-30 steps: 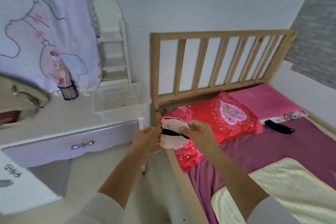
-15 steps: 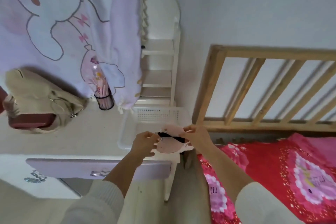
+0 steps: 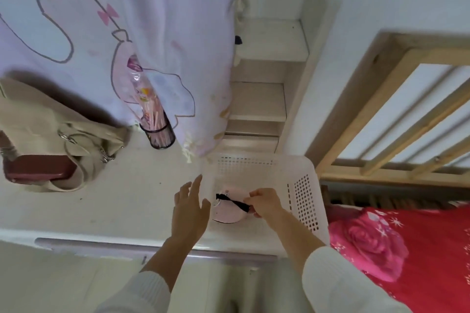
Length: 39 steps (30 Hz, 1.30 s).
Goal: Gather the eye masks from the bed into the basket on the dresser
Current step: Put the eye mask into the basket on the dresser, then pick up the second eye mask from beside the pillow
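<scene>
I see the right hand [image 3: 264, 202] pinching the black strap of a pink eye mask [image 3: 229, 212], which sits low inside the white perforated basket [image 3: 304, 201] at the right end of the dresser [image 3: 101, 201]. The left hand [image 3: 189, 208] is released, fingers spread, just left of the mask. The bed [image 3: 396, 249] lies right of the basket.

eye mask [image 3: 229, 213] partly hidden, bag [image 3: 50, 134] perhaps cropped
</scene>
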Each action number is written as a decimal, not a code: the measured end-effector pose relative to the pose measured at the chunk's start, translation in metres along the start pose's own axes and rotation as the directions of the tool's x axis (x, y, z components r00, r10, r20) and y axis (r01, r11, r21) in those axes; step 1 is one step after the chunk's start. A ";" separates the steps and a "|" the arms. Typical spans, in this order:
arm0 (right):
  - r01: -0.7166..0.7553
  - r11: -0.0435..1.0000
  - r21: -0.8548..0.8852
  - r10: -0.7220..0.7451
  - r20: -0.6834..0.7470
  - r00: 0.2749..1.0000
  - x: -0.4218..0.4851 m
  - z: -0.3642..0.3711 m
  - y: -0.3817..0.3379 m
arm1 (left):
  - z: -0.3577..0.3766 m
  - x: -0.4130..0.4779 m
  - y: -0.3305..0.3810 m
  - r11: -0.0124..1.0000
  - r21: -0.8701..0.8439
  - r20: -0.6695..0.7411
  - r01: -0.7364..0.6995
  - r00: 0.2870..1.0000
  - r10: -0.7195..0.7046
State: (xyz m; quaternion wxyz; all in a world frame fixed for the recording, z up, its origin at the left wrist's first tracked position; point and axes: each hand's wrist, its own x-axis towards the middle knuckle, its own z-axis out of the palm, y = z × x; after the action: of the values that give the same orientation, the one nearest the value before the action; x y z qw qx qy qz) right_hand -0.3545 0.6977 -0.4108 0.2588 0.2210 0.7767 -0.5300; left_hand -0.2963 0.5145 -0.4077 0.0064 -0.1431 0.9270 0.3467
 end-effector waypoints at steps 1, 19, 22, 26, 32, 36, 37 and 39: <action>-0.004 1.000 -0.004 0.004 0.001 1.000 0.004 0.004 0.000 | 0.002 0.002 -0.002 1.000 0.002 0.018 -0.007 1.000 0.007; 0.159 0.986 -0.055 -0.167 -0.438 0.883 -0.079 -0.185 0.066 | 0.091 -0.011 0.192 0.807 0.027 0.268 -0.590 0.782 0.563; 0.075 0.997 0.031 -0.043 -0.580 0.813 -0.122 -0.248 0.128 | 0.153 -0.062 0.250 0.705 -0.097 0.367 -0.702 0.634 0.681; -0.039 0.987 0.157 0.135 -0.662 0.737 -0.182 -0.321 0.224 | 0.235 -0.141 0.303 0.574 -0.115 0.531 -0.811 0.439 0.725; -0.137 0.933 0.332 0.339 -0.687 0.643 -0.251 -0.409 0.369 | 0.338 -0.262 0.358 0.572 -0.084 0.721 -0.816 0.346 0.600; -0.206 0.877 0.434 0.467 -0.663 0.585 -0.271 -0.464 0.452 | 0.409 -0.328 0.396 0.571 -0.127 0.788 -0.811 0.266 0.555; -0.226 0.863 0.452 0.491 -0.648 0.582 -0.272 -0.477 0.471 | 0.428 -0.339 0.406 0.555 -0.131 0.803 -0.822 0.240 0.545; -0.259 0.851 0.457 0.514 -0.626 0.586 -0.270 -0.501 0.497 | 0.462 -0.355 0.426 0.532 -0.129 0.826 -0.837 0.206 0.524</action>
State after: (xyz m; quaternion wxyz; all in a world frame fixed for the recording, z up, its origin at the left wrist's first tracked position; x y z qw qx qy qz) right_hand 0.0757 1.3179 -0.4386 -0.0009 0.6172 0.6495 -0.4441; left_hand -0.1109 1.2108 -0.4461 0.2828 0.4630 0.8238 0.1640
